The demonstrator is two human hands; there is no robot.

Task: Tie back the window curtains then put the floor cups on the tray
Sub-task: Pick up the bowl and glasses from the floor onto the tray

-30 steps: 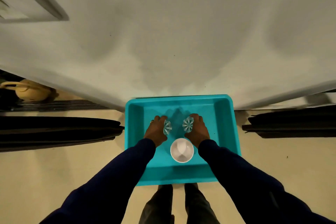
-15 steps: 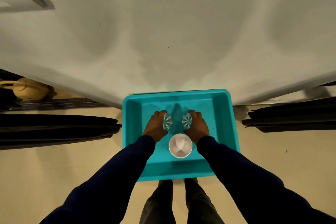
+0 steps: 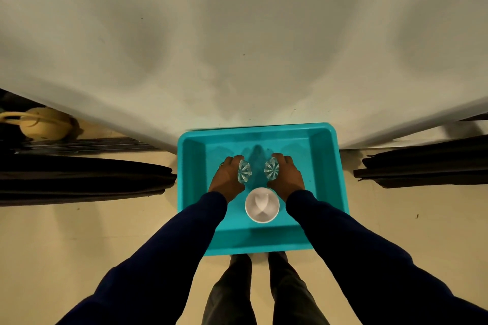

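Both hands (image 3: 260, 177) grip glass cups (image 3: 244, 171).

A single wide-angle head view looks steeply down from above, facing the wall (image 3: 237, 47) at 12 o'clock, with the person's own legs (image 3: 253, 290) at 6 o'clock. The turquoise tray (image 3: 324, 166) sits just below centre, near enough to fill the middle of the frame. Straight edges bow outward toward 9 and 3 o'clock.
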